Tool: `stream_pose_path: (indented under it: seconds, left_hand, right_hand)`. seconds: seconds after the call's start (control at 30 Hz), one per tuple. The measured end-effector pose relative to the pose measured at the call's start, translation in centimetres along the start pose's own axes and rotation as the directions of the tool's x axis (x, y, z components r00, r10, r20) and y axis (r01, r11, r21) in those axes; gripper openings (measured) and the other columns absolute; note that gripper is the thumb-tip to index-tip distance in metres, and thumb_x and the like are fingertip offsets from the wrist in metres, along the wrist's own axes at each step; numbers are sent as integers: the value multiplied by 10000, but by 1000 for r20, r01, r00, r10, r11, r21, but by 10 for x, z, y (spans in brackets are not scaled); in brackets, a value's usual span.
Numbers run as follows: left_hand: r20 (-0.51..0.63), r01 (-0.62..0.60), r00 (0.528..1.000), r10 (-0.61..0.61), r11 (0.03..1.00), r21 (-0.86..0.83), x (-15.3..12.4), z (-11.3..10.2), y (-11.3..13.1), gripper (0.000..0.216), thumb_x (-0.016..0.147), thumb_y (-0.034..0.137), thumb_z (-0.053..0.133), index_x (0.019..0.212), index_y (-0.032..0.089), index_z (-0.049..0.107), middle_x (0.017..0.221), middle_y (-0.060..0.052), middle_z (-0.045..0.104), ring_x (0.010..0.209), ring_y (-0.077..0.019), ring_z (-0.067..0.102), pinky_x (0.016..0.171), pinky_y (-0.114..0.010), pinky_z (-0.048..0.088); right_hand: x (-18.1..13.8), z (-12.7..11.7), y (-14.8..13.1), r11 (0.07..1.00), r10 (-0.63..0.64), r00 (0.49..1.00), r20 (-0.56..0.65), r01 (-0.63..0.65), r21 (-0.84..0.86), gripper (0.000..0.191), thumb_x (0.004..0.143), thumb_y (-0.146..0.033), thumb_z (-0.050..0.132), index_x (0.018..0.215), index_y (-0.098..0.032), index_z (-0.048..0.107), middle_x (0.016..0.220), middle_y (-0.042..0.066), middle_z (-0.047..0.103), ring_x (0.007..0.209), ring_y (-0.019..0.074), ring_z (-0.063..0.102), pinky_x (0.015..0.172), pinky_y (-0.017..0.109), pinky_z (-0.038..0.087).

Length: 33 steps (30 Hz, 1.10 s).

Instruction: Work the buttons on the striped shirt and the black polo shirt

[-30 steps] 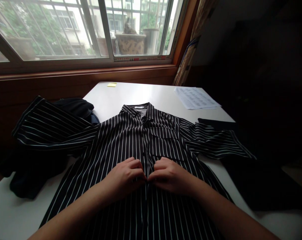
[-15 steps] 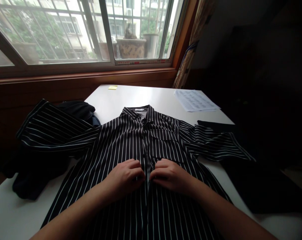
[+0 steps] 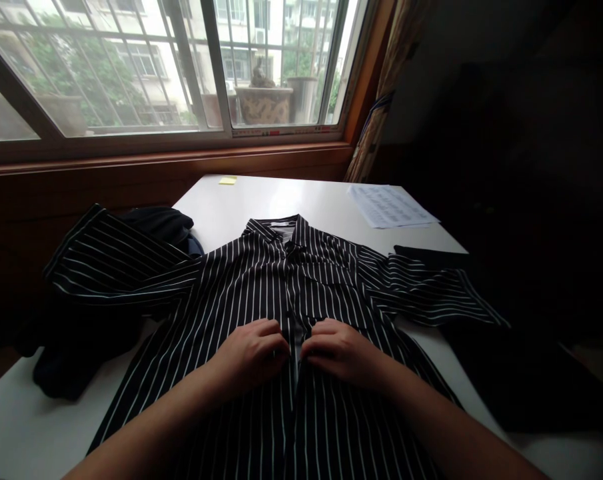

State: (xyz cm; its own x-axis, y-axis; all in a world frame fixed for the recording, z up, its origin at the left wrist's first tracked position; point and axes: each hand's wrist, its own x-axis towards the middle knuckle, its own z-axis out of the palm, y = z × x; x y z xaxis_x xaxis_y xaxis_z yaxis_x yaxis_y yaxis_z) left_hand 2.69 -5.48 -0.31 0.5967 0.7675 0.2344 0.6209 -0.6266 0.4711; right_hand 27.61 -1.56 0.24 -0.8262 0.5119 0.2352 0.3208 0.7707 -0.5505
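Toward window [image 3: 217, 67], shirt [image 3: 256, 287] lengthwise, collar [image 3: 300, 230] foremost

The scene is lit by daylight from the far window [image 3: 216, 73], whose panes are washed pale. Glare is cast on the far part of the table [image 3: 326, 200]; the right side is sunk in near-black shadow, and the striped shirt [image 3: 261, 287] is dimmed at its near end. Print on the papers [image 3: 394, 205] is blurred.
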Motion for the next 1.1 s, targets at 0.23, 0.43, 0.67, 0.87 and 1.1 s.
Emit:
stream_pose_path:
  seconds: [0.23, 0.43, 0.67, 0.87, 1.1]
  left_hand:
    - [-35, -51, 998, 48, 993, -108, 2, -2, -13, 95, 879, 128, 645, 933, 203, 666, 924, -23, 621, 850, -164, 562, 753, -282, 465]
    - [-38, -113, 993, 109, 987, -117, 12, -10, -16, 61, 916, 166, 619, 902, 188, 675, 880, -32, 620, 831, -166, 541, 748, -283, 457]
    - [-38, -192, 981, 189, 977, -94, 28, -12, -33, 98, 933, 218, 612, 880, 174, 682, 859, -44, 617, 815, -166, 548, 735, -281, 455]
    - [-52, -238, 971, 235, 967, -86, 44, -9, -54, 140, 944, 275, 606, 890, 184, 698, 846, -47, 622, 812, -170, 556, 726, -280, 462]
    - [-65, -253, 966, 249, 966, -63, 59, -14, -71, 158, 949, 286, 604, 892, 180, 705, 864, -49, 630, 823, -165, 561, 746, -276, 475]
  right_hand:
    - [1, -1, 3, 999, 32, 999, -15, -32, 10, 99, 920, -191, 626, 980, -207, 703, 867, 24, 665, 816, 158, 601, 772, 291, 451]
    - [4, -4, 5, 997, 57, 998, -28, -55, 61, 100, 935, -215, 615, 969, -212, 708, 863, 24, 656, 829, 159, 605, 792, 281, 470]
    - [10, -6, 12, 991, 113, 991, -69, -107, 85, 105, 934, -240, 625, 965, -212, 720, 876, 21, 641, 813, 147, 610, 760, 259, 481]
    - [18, -9, 24, 990, 130, 985, -110, -123, 64, 130, 940, -264, 613, 978, -213, 726, 862, 24, 635, 802, 152, 616, 749, 270, 486]
    - [35, -15, 37, 996, 92, 982, -163, -94, -2, 132, 896, -169, 616, 964, -209, 721, 869, 23, 629, 766, 140, 598, 719, 260, 476]
